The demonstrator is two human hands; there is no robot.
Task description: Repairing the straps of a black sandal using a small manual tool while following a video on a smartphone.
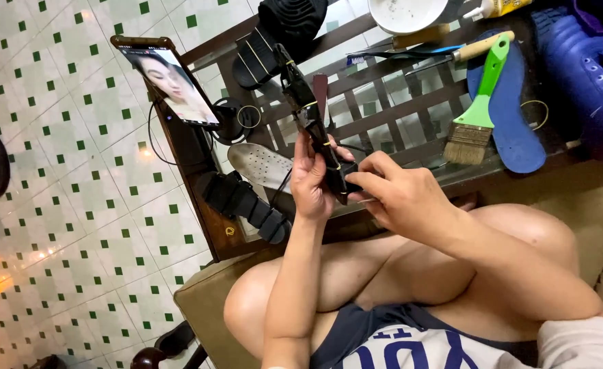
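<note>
Left hand [310, 179] grips black sandal [315, 130] above table edge [411, 183]; right hand [400, 195] pinches its strap.

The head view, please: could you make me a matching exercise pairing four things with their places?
Things:
1. sandal
2. brush
3. phone
4. bowl

Places:
A. top edge of the table
B. propped at the table's left end
C. on the blue insole
D. held in both hands

Pairs: 1-D, 2-C, 3-B, 4-A
</note>
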